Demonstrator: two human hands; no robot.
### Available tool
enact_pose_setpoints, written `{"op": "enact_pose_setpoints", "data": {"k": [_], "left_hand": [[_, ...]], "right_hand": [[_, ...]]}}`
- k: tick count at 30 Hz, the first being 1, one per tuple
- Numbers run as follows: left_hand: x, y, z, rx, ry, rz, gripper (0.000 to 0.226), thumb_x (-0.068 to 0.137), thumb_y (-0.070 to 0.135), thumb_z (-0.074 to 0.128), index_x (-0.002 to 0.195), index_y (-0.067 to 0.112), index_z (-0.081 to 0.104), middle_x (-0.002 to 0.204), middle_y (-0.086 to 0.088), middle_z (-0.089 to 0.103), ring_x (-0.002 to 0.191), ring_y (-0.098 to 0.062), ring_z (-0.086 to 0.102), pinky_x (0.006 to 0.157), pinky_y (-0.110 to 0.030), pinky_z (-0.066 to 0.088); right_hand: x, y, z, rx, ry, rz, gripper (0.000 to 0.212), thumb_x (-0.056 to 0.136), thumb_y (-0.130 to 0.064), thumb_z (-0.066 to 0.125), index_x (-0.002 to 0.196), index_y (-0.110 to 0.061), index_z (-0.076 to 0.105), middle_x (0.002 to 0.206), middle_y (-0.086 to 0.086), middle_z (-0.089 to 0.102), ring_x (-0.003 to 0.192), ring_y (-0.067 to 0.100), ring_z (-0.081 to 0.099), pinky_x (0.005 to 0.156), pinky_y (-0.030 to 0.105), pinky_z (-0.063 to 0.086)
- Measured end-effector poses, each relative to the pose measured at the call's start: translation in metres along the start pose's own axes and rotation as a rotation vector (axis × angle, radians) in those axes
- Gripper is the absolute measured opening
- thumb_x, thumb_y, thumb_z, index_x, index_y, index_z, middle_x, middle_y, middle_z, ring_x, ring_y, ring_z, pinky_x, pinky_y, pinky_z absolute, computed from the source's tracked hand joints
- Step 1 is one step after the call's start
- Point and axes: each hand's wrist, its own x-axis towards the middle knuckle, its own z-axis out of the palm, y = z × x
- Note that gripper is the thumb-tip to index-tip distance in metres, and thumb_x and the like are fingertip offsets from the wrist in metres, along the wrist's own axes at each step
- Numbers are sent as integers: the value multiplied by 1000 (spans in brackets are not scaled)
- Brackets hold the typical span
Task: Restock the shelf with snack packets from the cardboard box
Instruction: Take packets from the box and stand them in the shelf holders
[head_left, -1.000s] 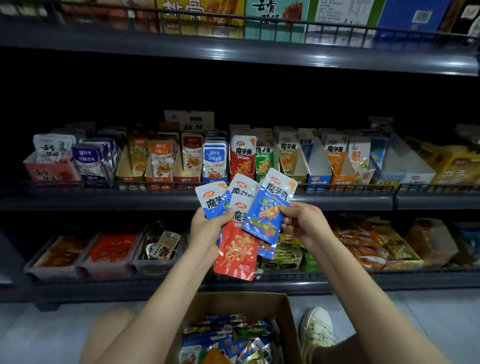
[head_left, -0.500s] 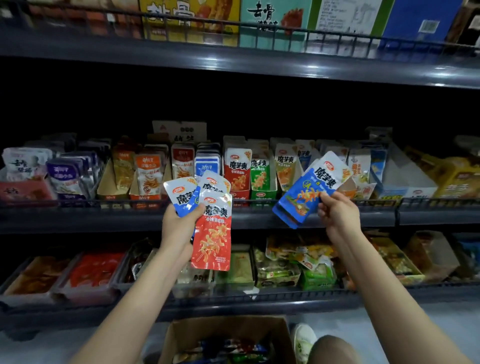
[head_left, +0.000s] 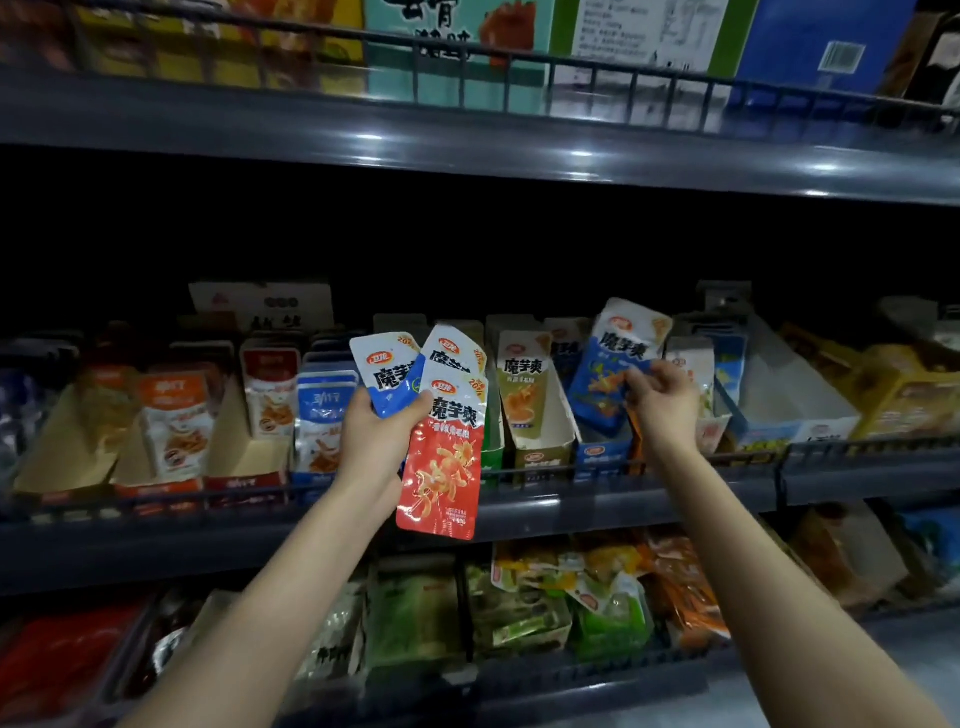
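My left hand (head_left: 376, 441) grips a fan of snack packets in front of the middle shelf: a red packet (head_left: 441, 467) in front, with a blue-and-white packet (head_left: 382, 374) and another white-topped one behind it. My right hand (head_left: 662, 397) pinches a blue packet (head_left: 605, 379) by its right edge, holding it upright over the blue display tray (head_left: 602, 453) on the middle shelf (head_left: 597, 499). The cardboard box is out of view.
The middle shelf holds rows of open display trays with upright packets, a wire rail (head_left: 519, 470) along its front. A white tray (head_left: 795, 410) stands right of my right hand. Boxes sit on the top shelf (head_left: 467, 135). Loose packets fill the bottom shelf (head_left: 571, 613).
My right hand took the blue packet from the fan and carried it right and up to the blue tray. The view tilted upward, and the cardboard box dropped out of sight.
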Motion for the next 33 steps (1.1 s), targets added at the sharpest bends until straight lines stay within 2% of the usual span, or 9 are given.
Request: {"op": "enact_pose_setpoints", "data": {"k": [5,8,13,17,20,23,27,31,33], "left_hand": [[10,-15,8,31,-40,-12,26,84,11,71,105,14,56,97,-5,70,79,-20,70,67,-36,56],[11,-22,9,51,-48,-24,33,83,12,71,113,10,56,101,-8,70,83,-23,70,69,-38,57],[9,-30,10,75,-35,-38,36,83,13,72,115,9,57,103,-9,71,85,-26,70,73,-41,57],[8,-28,13,77,-24,-48,37,82,13,73,115,9,55,104,-10,70,87,-27,70,75,-43,57],[7,-23,15,76,-32,-40,38,83,12,72,117,8,54,106,-11,69,90,-28,69,78,-45,57],[7,-19,17,70,-39,-34,39,84,12,71,118,8,54,107,-11,69,91,-29,69,81,-48,56],[7,-18,18,62,-56,-25,36,84,11,70,117,10,55,105,-10,69,88,-28,69,79,-46,56],[8,-22,20,55,-75,-26,34,84,12,70,115,12,55,104,-10,70,86,-27,70,76,-43,56],[9,-22,21,55,-83,-20,30,84,12,70,111,14,57,103,-10,70,86,-28,70,77,-44,56]], "right_hand": [[5,17,0,-154,-176,85,14,93,6,52,95,-7,50,75,6,54,51,6,64,43,16,47],[9,21,-11,-226,-241,54,26,90,12,51,80,-12,44,72,5,49,62,17,67,45,18,47],[15,17,-17,-224,-368,28,22,87,2,62,99,-17,57,92,7,67,67,13,71,54,21,52],[23,11,-16,-277,-333,-48,17,84,-25,72,98,-22,63,93,-4,70,83,13,68,68,30,53],[29,6,-18,-433,-293,-139,43,82,-40,71,119,-24,59,114,-3,66,103,17,63,85,43,55],[34,-6,-19,-629,-254,-240,38,86,-33,69,121,-25,58,109,1,64,93,19,61,82,45,53],[46,-16,-22,-876,-243,-346,31,87,-26,68,115,-14,63,105,12,66,96,30,60,81,43,49],[50,-13,-17,-784,-200,-368,12,86,-22,69,92,-13,65,86,9,69,82,29,63,72,46,51],[51,-11,-12,-706,-153,-375,10,86,-20,69,82,-13,63,81,6,68,79,26,63,69,42,50]]}}
